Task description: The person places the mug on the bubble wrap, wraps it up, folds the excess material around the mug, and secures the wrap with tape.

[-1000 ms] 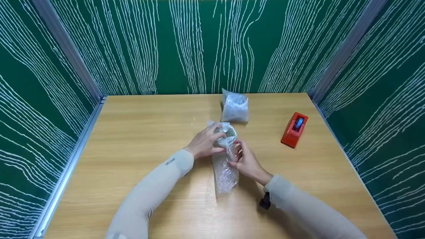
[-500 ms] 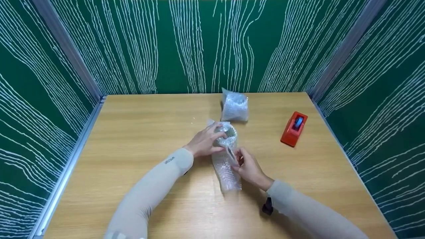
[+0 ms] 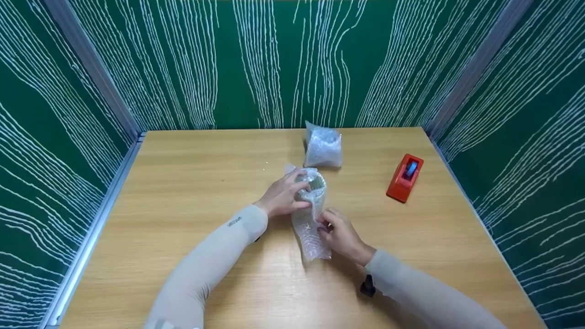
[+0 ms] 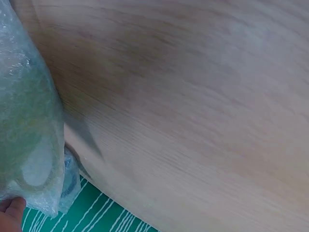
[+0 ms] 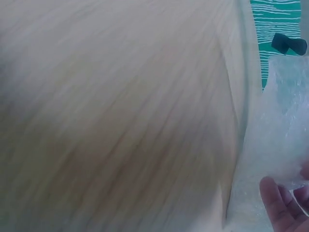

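Note:
A round, open-topped greenish object (image 3: 315,183) stands at mid-table with bubble wrap around it. My left hand (image 3: 284,194) grips its left side, fingertips over the rim. In the left wrist view the wrapped object (image 4: 29,121) shows green with a pale oval through the film. A loose length of bubble wrap (image 3: 311,244) trails from it toward me. My right hand (image 3: 342,233) pinches this sheet near its right edge. The right wrist view shows the fingers (image 5: 275,203) against the bubble wrap (image 5: 285,121). What exactly the object is stays hidden.
Just behind stands another bubble-wrapped bundle (image 3: 323,147). A red tape dispenser (image 3: 405,178) with a blue roll lies to the right on the wooden table (image 3: 192,183). Green walls with white lines (image 3: 224,68) border the table at the back and both sides.
My right hand has moved down and slightly right, from by the rim to lower on the bubble wrap. The sheet's loose end has shifted right. My left hand stays in place.

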Action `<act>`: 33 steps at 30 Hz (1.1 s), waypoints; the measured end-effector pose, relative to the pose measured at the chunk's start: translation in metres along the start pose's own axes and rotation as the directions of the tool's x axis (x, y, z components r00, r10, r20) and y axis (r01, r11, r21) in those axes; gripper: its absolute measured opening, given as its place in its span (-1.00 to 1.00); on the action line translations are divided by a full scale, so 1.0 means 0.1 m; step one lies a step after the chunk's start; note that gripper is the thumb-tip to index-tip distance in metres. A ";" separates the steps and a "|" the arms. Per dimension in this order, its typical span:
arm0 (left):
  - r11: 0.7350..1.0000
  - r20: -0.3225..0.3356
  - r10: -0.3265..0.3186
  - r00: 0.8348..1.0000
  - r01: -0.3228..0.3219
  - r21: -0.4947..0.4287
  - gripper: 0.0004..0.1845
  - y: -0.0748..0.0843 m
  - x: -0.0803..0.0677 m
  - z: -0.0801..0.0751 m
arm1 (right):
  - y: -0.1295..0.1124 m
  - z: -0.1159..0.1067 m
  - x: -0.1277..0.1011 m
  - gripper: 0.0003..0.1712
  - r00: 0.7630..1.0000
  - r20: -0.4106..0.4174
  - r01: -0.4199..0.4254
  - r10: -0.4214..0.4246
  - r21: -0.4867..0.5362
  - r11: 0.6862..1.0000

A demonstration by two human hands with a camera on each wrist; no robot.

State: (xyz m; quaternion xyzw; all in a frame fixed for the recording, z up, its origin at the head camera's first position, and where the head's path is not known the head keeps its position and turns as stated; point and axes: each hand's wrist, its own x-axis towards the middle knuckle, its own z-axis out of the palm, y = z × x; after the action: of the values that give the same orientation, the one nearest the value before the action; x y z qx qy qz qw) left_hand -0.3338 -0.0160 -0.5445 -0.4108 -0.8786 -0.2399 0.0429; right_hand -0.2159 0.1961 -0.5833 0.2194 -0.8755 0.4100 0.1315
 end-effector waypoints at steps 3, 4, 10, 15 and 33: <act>1.000 0.029 -0.010 1.000 0.010 -0.012 -0.62 0.00 -0.01 -0.04 | -0.01 -0.02 0.02 -0.72 1.000 0.005 0.008 -0.008 0.011 1.000; 1.000 0.043 -0.009 0.999 0.010 -0.017 -0.60 -0.01 -0.01 -0.05 | -0.02 -0.03 0.02 -0.74 1.000 0.011 0.003 -0.004 0.012 1.000; 0.996 0.117 -0.018 0.993 0.028 -0.083 -0.46 -0.02 -0.04 -0.09 | -0.05 -0.06 0.08 -0.73 1.000 0.009 -0.030 0.030 0.042 0.999; 0.989 0.129 -0.062 0.990 0.078 -0.124 -0.41 -0.02 -0.04 -0.08 | -0.05 -0.09 0.12 -0.73 0.994 0.000 -0.112 0.112 0.115 0.987; 0.987 0.164 -0.090 0.982 0.109 -0.115 -0.51 -0.02 0.01 -0.13 | 0.06 -0.34 0.11 -0.60 0.956 0.235 0.167 -0.176 0.058 0.984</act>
State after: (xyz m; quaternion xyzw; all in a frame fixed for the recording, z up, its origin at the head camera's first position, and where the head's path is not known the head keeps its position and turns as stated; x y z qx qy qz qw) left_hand -0.3373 -0.0222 -0.5332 -0.3859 -0.8821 -0.2622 -0.0647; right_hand -0.2266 0.2229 -0.5617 0.3446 -0.8547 0.3840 0.0561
